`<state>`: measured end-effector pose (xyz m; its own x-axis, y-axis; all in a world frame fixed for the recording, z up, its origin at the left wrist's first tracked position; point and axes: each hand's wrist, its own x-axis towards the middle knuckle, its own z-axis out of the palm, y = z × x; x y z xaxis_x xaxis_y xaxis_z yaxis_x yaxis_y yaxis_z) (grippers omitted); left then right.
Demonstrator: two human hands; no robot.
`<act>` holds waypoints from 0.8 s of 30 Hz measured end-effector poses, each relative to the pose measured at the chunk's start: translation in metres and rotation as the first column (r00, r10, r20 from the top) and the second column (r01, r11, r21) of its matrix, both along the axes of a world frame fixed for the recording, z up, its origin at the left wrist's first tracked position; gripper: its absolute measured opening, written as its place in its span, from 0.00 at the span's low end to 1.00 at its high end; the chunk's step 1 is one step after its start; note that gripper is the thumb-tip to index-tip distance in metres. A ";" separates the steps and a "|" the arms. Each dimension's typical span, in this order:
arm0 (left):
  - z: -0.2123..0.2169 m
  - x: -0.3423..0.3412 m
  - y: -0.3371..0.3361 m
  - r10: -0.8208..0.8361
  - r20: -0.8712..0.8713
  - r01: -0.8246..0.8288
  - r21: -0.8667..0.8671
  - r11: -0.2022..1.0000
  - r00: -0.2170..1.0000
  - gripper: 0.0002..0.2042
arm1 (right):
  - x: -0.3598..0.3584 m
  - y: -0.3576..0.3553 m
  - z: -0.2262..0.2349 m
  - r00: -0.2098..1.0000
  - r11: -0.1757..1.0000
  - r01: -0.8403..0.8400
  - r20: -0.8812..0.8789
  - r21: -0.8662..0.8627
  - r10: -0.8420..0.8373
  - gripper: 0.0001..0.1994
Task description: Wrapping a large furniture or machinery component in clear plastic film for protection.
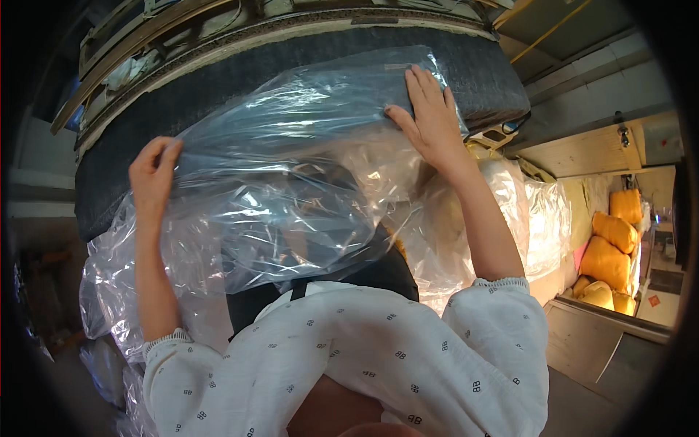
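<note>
Across the dark grey cushion [480,69], at chest height in front of the person, lies a clear plastic bag [291,167], half drawn over the cushion's near face. Bag's long axis runs left to right, roughly with the cushion's own length; its mouth seems to open toward the cushion, its loose slack hanging down toward the person.

Left hand [153,175]: fingers pinched closed on the bag's left edge, film gathered between thumb and fingertips. Bag stretches away to the right and upward from this grip.

Right hand [429,109]: fingers spread and flat, pressing the film against the cushion near the bag's upper right corner. Not a closed grasp; whether any film is caught under the thumb cannot be told. This hand sits higher and farther onto the cushion than the left.

Around: more crumpled clear plastic [502,218] below and to the right, wooden frames [145,36] above the cushion, yellow bundles [611,255] well apart at far right.
</note>
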<state>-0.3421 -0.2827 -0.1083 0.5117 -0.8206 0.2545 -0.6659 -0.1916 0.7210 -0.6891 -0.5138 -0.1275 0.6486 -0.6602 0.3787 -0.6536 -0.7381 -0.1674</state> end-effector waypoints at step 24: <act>0.012 -0.032 0.085 0.236 0.520 -0.202 -0.123 0.972 0.821 0.05 | 0.030 -0.085 -0.006 0.953 0.952 -0.304 0.029 0.043 0.303 0.20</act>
<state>-0.3739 -0.1978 -0.0965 0.4496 -0.6776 0.5820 -0.8932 -0.3464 0.2867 -0.6588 -0.5991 -0.1336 0.8130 -0.4508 0.3685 -0.3959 -0.8921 -0.2178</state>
